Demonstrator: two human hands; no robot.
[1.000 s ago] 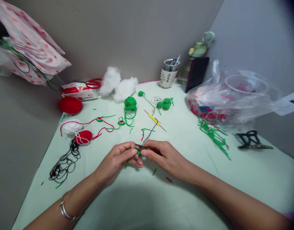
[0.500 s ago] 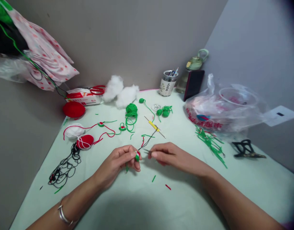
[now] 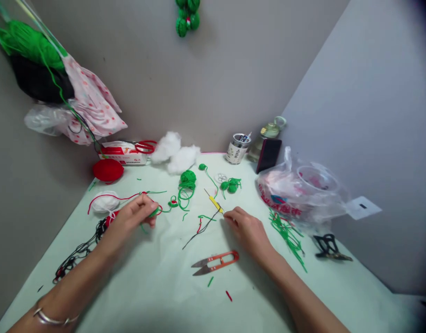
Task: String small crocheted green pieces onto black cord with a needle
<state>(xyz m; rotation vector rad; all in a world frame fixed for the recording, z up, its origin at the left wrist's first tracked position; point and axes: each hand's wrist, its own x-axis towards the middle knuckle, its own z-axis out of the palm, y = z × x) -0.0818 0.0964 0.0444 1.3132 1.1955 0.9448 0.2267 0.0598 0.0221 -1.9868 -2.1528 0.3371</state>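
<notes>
My left hand is closed in a pinch at the left, with a small green crocheted piece at its fingertips, mostly covered by the fingers. Red yarn shows right beside it. On the other side my right hand has its fingers closed at the near end of a yellow-handled crochet hook. A black yarn strand runs from the hook toward the front. Orange-handled thread snips lie on the table below, their blades pointing left. Another small green and red crocheted piece rests between the hands.
Behind lie a green yarn ball, white stuffing and a pen tin. A plastic bag, green yarn scraps and a black claw clip are at the right. Tangled black yarn lies left.
My left hand has moved left with the small piece. The snips now lie on the table, and my right hand has reached the crochet hook. The view has tilted up.
</notes>
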